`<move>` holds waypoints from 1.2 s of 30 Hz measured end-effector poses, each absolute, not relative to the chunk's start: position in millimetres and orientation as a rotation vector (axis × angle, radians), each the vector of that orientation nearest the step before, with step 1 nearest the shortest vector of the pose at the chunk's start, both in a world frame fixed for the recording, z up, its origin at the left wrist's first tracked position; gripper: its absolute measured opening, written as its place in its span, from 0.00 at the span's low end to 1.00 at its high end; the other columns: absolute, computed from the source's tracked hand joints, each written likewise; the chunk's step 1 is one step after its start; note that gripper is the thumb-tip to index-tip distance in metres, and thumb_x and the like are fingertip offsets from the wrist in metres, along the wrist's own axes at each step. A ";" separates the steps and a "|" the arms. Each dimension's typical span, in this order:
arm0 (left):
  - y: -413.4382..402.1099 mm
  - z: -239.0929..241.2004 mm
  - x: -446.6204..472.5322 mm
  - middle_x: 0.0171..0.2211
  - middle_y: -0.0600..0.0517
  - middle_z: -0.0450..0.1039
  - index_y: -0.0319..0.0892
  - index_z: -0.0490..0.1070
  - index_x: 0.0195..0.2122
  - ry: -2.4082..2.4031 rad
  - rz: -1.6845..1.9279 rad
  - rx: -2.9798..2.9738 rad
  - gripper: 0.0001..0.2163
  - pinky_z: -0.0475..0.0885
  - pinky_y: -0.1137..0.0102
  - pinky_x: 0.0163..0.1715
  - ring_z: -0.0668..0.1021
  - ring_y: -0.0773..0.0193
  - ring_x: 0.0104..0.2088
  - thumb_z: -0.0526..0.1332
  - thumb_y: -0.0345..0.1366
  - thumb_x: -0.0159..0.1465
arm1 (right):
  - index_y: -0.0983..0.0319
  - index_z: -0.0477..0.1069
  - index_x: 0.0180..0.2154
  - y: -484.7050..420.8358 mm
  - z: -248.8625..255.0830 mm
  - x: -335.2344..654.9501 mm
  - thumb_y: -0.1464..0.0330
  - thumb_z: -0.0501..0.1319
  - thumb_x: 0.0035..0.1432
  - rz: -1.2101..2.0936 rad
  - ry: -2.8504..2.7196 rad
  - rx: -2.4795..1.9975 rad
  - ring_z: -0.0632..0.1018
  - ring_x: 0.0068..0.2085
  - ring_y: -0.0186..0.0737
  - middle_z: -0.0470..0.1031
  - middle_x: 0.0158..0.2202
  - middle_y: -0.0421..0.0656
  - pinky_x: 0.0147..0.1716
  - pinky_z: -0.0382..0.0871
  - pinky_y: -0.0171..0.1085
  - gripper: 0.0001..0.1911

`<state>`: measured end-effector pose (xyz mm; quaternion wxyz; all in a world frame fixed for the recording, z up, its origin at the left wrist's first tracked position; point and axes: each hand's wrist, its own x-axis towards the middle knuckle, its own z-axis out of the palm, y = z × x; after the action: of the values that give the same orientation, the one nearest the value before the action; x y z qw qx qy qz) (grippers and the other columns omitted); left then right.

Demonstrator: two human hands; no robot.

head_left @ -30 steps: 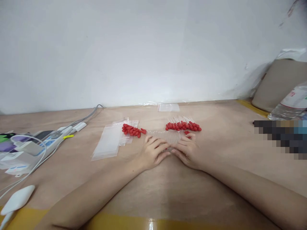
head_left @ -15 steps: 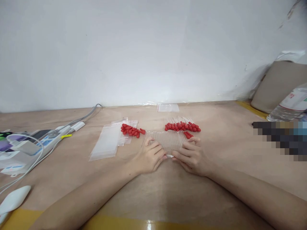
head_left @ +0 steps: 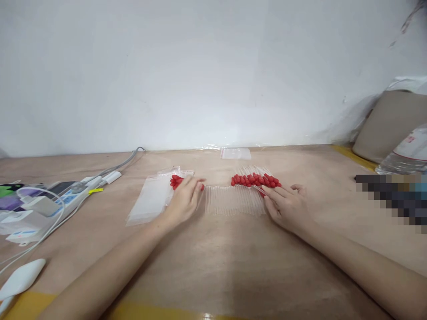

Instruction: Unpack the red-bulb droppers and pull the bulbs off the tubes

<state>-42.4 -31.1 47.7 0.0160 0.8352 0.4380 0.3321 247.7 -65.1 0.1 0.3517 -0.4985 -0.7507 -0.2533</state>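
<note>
The clear tubes [head_left: 235, 200] lie side by side in a row on the table [head_left: 213, 266], at the middle of the frame. The right hand [head_left: 287, 205], right of the middle, has its grip closed on one clear tube [head_left: 259, 190], which sticks out from the fingers toward the upper left. Just above this row lies a bunch of red bulbs [head_left: 256, 179], with thin pale stems [head_left: 254, 170] that point to the wall [head_left: 200, 80].

The left hand [head_left: 183, 198], left of the middle, reaches over a smaller group of red bulbs [head_left: 175, 182]. Its fingers are bent and partly cover this group, so I cannot tell if its grip is holding one.

About the containers: a stack of clear plastic bags [head_left: 145, 202] lies flat beside the left hand, and one small bag [head_left: 235, 154] lies flat near the wall, at upper centre. At the right edge stands a beige bin [head_left: 382, 126] with pale plastic over its top; its inside is hidden. In front of it is a clear bottle [head_left: 412, 144] with a label, leaning and cut by the frame.

At the left side is a power strip [head_left: 68, 198] with plugs and cables.
</note>
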 end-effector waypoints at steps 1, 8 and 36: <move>-23.5 52.7 -46.6 0.36 0.47 0.66 0.40 0.64 0.47 1.442 1.049 2.555 0.15 0.65 0.66 0.42 0.70 0.61 0.40 0.43 0.35 0.65 | 0.61 0.72 0.39 -63.0 -0.8 246.7 0.71 0.52 0.56 -0.648 -1.941 -1.318 0.72 0.30 0.35 0.76 0.29 0.42 0.40 0.51 0.41 0.12; 21.5 76.6 -73.0 0.34 0.48 0.68 0.39 0.64 0.49 1.777 0.853 2.480 0.18 0.67 0.67 0.38 0.72 0.60 0.36 0.48 0.31 0.58 | 0.61 0.72 0.33 -56.4 -8.5 235.5 0.72 0.52 0.55 -0.617 -1.980 -1.347 0.70 0.31 0.37 0.75 0.26 0.42 0.39 0.49 0.41 0.10; 12.1 41.5 -48.8 0.32 0.50 0.71 0.43 0.73 0.29 1.825 0.964 2.844 0.12 0.57 0.62 0.40 0.69 0.59 0.38 0.52 0.39 0.62 | 0.59 0.70 0.41 -63.9 -7.1 239.4 0.53 0.53 0.55 -0.295 -2.167 -1.399 0.70 0.38 0.41 0.70 0.35 0.44 0.38 0.50 0.41 0.20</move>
<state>-48.8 12.1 41.5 -0.1852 0.7953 0.5105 0.2696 239.4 -63.9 -7.1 0.2696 -0.5189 -0.8038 -0.1096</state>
